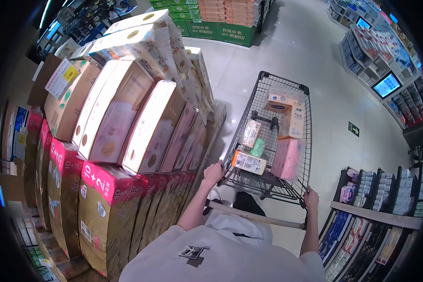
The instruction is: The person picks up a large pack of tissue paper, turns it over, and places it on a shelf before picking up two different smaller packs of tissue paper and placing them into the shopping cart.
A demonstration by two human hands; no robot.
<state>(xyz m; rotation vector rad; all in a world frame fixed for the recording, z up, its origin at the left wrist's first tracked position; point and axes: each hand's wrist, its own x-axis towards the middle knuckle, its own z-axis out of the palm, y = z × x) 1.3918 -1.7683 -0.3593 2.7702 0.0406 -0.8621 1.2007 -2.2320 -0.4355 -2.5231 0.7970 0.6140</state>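
A black wire shopping cart [267, 136] stands in front of me, its handle bar [254, 216] close to my body. My left hand [213, 173] is closed on the cart's near left corner. At the near right corner, my right hand [310, 198] is closed on the frame. Inside the basket are a pink pack [286, 159], an orange and white pack [249, 162], a small pale pack [251, 133], a green item [258, 147] and a beige box-shaped pack [293, 121] at the far right.
Stacked tissue packs [108, 113] on gold and pink packs [101, 211] rise close on the left. Green cartons [216, 31] stand ahead. Shelves [376, 214] line the near right, and a display with a screen [387, 84] is farther right. Glossy floor [331, 136] lies between.
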